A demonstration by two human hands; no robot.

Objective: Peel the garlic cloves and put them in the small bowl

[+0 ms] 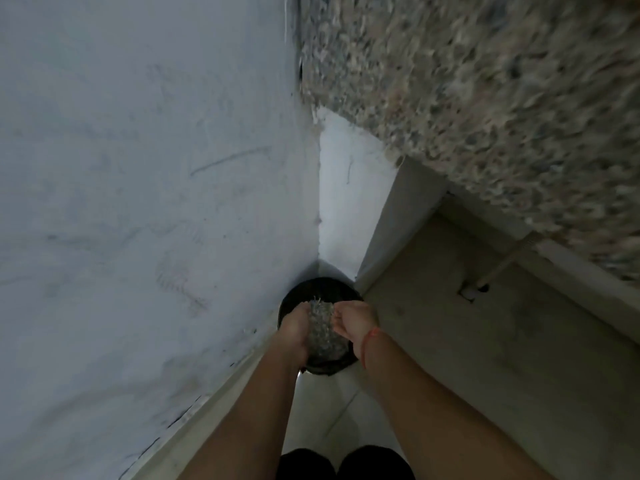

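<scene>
Over the bin, left hand and right hand are clasping a speckled mass; probably light, loose, best cupped from both sides.

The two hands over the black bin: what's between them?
In the head view, a grey speckled mass lies between the left hand and right hand, held by both above the black bin; too dim to identify.

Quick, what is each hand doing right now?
Left hand: grips the grey speckled thing by its left edge.
Right hand: grips its right edge.
</scene>
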